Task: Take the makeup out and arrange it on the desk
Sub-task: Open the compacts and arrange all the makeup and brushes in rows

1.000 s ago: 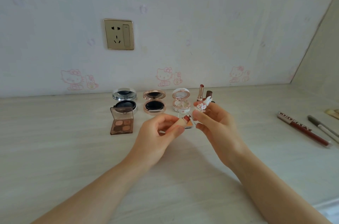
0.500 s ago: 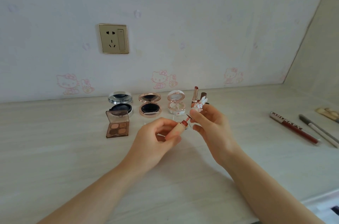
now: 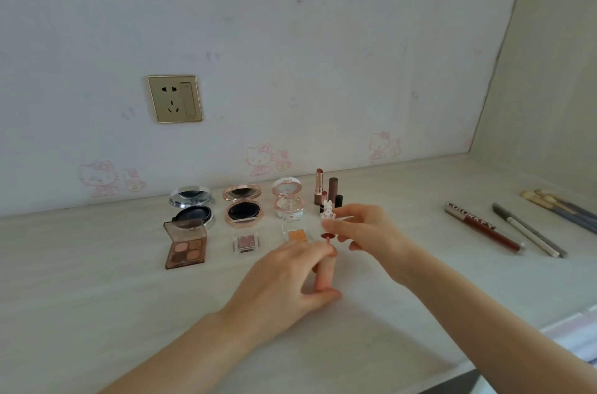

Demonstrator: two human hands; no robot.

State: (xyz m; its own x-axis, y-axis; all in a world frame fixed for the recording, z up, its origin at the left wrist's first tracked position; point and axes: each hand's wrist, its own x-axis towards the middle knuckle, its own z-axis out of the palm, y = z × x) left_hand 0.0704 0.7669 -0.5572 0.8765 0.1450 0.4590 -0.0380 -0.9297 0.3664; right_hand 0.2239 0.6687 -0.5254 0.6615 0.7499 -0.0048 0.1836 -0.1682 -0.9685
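My left hand (image 3: 284, 280) is curled round the lip gloss tube (image 3: 323, 267), low over the table (image 3: 97, 313), with the tube's mouth pointing up and away from me; my right hand (image 3: 368, 232) pinches the bunny cap (image 3: 328, 212) between thumb and fingertips, and the wand tip (image 3: 326, 235) hangs just above the tube's mouth, apart from it. The tube's long axis stands roughly upright, tilted a little, and the wand lies nearly in line with it, directly above. The right hand is the nearer to the standing lipsticks (image 3: 332, 188) at the back; the left sits just in front of the orange pan (image 3: 297, 235). I judge the coming move turns on keeping wand and tube on that one line.

Against a second ago, both hands have come down from mid-air toward the table; cap and tube, then close together, are now drawn apart with the wand out; the left hand has dropped furthest.
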